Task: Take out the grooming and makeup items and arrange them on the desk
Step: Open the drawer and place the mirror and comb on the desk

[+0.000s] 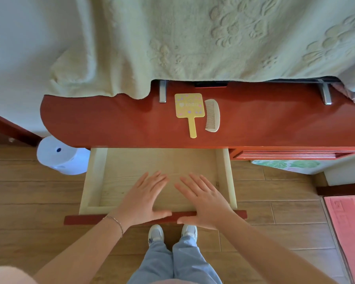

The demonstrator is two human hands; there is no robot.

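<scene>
Both hands flat, fingers straight and spread, gripping nothing. Left hand (142, 198) and right hand (203, 201) lie side by side w/ a small gap between, palms down over the near edge of the pulled-out drawer (94, 177); thumbs rest along its red front panel (86, 219). Fingers reach over the drawer's bare wood bottom; can't tell if they touch it. Thin bracelet (115, 221) on left wrist.

Beyond the fingertips, on the red desk (111, 119): yellow hand mirror (190, 108), handle pointing back toward the hands, and a pale comb (213, 115) just beside it on the right-hand side, not touching. Past those, a pale green cloth (193, 37) hangs over the desk's far part, two metal brackets (163, 91) showing under its edge.

Off the left hand's side, a white bin (59, 156) on the wood floor. Below the hands: sneakers (156, 232), light blue trousers.
</scene>
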